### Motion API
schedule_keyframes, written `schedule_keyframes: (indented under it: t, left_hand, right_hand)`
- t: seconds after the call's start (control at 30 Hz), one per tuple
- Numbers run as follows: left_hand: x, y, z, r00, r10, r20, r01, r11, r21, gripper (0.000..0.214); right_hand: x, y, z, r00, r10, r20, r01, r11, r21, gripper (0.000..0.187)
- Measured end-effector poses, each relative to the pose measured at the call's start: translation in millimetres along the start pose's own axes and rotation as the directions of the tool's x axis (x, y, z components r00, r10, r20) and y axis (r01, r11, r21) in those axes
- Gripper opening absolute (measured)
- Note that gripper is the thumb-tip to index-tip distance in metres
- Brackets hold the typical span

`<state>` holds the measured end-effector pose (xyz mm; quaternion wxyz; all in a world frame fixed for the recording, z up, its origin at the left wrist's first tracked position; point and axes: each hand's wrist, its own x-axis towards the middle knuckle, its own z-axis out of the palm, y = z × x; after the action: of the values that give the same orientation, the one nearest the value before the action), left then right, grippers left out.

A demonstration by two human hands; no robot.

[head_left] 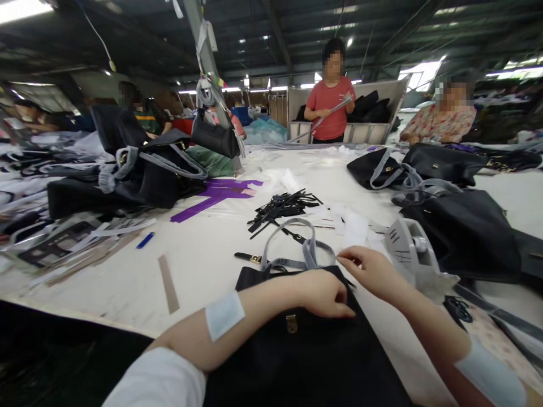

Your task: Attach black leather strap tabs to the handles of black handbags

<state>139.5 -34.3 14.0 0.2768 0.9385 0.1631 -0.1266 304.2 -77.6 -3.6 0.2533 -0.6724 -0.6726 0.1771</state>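
Observation:
A black handbag [305, 356] lies in front of me, its top edge pointing away across the table. A gold clasp [292, 324] sits on its front. Grey-wrapped handles [311, 251] loop up beyond the top edge, and a short black strap with a gold buckle [255, 259] sticks out at the left. My left hand [324, 294] reaches across the bag near its upper right corner, fingers curled against it. Just right of that corner, my right hand [369, 271] has thumb and forefinger pinched together beside the handles; what is between them is too small to tell.
Beyond the bag lies a pile of black strips [282, 209], with purple strips [216, 195] to its left. A white tape dispenser [413, 249] stands at right. More black bags [466, 226] are stacked there and at left. Across the table a person in red [333, 107] holds grey strips.

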Motion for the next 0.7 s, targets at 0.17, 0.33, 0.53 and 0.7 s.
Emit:
schedule_keyframes:
  t: [0.17, 0.33, 0.53, 0.7]
  left_hand:
    - [38, -14, 61.1, 0.991, -0.009, -0.133, 0.004, 0.999, -0.039, 0.043]
    - [42, -22, 77.2, 0.977, 0.087, -0.194, -0.087, 0.996, 0.011, 0.041]
    - [44, -31, 62.1, 0.971, 0.239, -0.022, -0.237, 0.969, 0.064, 0.038]
    - [47, -38, 64.8, 0.968, 0.250, -0.033, -0.251, 0.968, -0.019, 0.034]
  right_hand:
    - [61, -7, 26, 0.993, -0.106, 0.056, 0.110, 0.992, -0.068, 0.024]
    - [131, -16, 88, 0.986, -0.030, 0.166, 0.073, 0.962, -0.263, 0.022]
    - [171, -9, 123, 0.971, 0.166, 0.171, -0.110, 0.949, -0.296, 0.023]
    - [159, -10, 96, 0.947, 0.166, 0.275, -0.152, 0.986, -0.073, 0.031]
